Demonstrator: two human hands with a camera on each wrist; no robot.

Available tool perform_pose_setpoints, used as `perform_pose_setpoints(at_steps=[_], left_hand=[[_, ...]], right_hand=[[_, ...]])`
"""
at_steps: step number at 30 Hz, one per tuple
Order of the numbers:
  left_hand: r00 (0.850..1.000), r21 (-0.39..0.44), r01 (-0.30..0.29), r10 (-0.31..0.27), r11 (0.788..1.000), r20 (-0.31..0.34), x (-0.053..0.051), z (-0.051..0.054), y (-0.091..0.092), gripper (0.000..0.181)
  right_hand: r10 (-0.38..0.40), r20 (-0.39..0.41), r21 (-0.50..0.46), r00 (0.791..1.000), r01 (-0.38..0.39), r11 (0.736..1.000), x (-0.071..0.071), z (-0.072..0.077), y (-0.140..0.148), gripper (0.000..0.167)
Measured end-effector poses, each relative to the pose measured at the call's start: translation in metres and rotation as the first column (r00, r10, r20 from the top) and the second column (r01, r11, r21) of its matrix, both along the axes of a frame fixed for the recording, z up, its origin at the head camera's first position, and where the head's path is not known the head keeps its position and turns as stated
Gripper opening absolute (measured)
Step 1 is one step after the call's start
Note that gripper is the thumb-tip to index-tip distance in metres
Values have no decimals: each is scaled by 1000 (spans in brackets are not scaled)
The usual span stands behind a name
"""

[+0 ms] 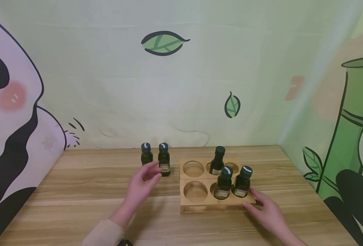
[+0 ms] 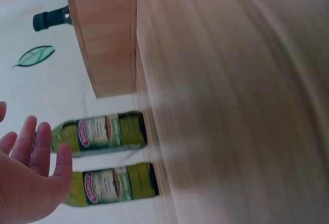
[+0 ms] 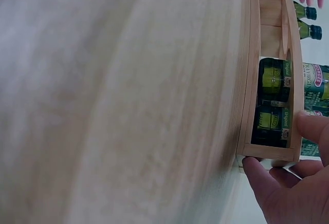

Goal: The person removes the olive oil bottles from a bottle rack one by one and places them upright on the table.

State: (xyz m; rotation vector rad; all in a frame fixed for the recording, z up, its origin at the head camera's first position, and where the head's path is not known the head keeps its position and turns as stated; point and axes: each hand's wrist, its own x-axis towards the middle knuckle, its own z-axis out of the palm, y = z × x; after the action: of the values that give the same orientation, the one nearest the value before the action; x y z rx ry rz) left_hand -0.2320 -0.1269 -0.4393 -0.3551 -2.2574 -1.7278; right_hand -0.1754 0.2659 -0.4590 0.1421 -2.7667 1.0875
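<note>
My right hand grips the front right corner of a wooden bottle rack; the right wrist view shows the thumb on its upper board and fingers at its end. Three dark green bottles stand in the rack: two labelled ones in the front row, middle and right, and a slimmer one in the back row's middle. My left hand hovers with loosely bent fingers before two more green bottles, holding nothing. It partly hides the left bottle.
The rack stands on a wood-grain table, right of the two loose bottles. Round holes, such as the front left one, show in its top. Behind the table hangs a pale green backdrop with printed leaves, bamboo and pandas.
</note>
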Motion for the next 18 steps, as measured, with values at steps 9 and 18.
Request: perform_pose_setpoints(at_steps=[9,18], left_hand=[[998,-10,53,-53,999,-38,4,-2,24,40],[988,11,142,-140,990,-70,8,-2,52,41]], right_hand=[[-1,4,0,1000,1,1000,1,0,0,62],[-6,35,8,999,5,1000,0,0,0,64]])
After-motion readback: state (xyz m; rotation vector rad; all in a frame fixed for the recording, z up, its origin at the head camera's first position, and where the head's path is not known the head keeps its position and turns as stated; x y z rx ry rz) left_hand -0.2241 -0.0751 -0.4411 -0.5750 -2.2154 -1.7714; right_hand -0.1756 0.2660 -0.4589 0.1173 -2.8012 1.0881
